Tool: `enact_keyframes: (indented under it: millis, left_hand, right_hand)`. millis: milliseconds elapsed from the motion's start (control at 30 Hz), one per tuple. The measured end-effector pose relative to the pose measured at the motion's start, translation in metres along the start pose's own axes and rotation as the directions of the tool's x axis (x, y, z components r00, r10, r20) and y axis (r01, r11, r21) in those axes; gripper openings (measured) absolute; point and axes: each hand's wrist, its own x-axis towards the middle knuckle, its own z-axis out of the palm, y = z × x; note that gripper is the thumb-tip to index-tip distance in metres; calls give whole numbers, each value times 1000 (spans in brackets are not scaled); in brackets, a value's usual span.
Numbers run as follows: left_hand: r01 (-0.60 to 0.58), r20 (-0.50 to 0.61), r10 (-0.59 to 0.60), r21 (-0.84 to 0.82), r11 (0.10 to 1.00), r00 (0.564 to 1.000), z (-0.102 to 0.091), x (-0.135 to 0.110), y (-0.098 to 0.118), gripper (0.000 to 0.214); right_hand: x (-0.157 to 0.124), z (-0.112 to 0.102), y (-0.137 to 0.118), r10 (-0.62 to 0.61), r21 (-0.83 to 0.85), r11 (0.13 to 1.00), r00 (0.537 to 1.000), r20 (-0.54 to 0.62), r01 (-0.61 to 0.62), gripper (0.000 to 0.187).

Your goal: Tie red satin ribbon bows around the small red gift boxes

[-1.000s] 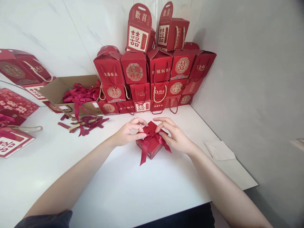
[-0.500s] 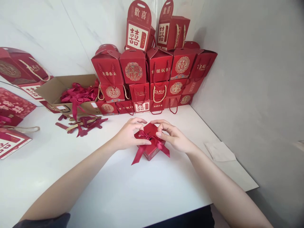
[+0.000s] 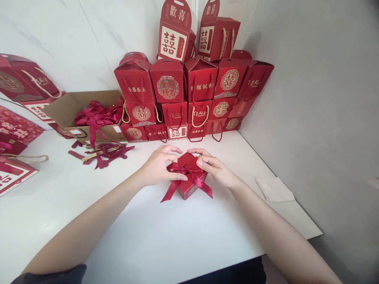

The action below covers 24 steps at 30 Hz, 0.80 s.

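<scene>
A small red gift box (image 3: 186,189) sits on the white table in front of me, turned with a corner toward me. Across its top a dark red satin ribbon (image 3: 204,185) is tied in a bow, its two tails hanging over the near sides. On the left, my left hand (image 3: 156,167) has its thumb and curled fingers closed on the bow's left loop. My right hand (image 3: 217,170) pinches the right loop between thumb and fingers, with its index finger stretched toward the box's far corner. The fingers partly cover both loops.
Stacked red gift boxes (image 3: 170,85) with rope handles stand against the back wall. At the left, a cardboard box (image 3: 62,106) holds red ribbons, with loose strips (image 3: 111,154) before it. More red boxes (image 3: 17,175) stand far left. A white cloth or paper (image 3: 274,189) lies right.
My right hand has shifted slightly right with the loop, and the bow looks drawn a little wider. The left tail has swung slightly outward. The view has tilted slightly.
</scene>
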Motion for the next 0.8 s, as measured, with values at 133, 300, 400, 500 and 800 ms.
enact_keyframes:
  millis: [133,300,400,500,800]
  left_hand:
    - [-56,72,79,-274,960,994,5,4,-21,39]
    - [58,141,64,-716,695,988,15,7,-38,39]
    - [109,141,13,-818,565,990,21,6,-35,33]
    - [99,125,4,-806,584,992,21,5,-31,25]
    - [-32,58,42,-172,985,997,-10,-4,-6,36]
  right_hand:
    - [2,0,6,-5,85,996,999,37,2,35]
    - [4,-2,11,-49,67,997,998,42,46,36]
    - [5,-3,11,-62,44,997,998,26,60,37]
    - [2,-4,6,-66,-17,998,998,5,66,32]
    - [-13,-9,-28,-194,-425,896,974,-114,129,14]
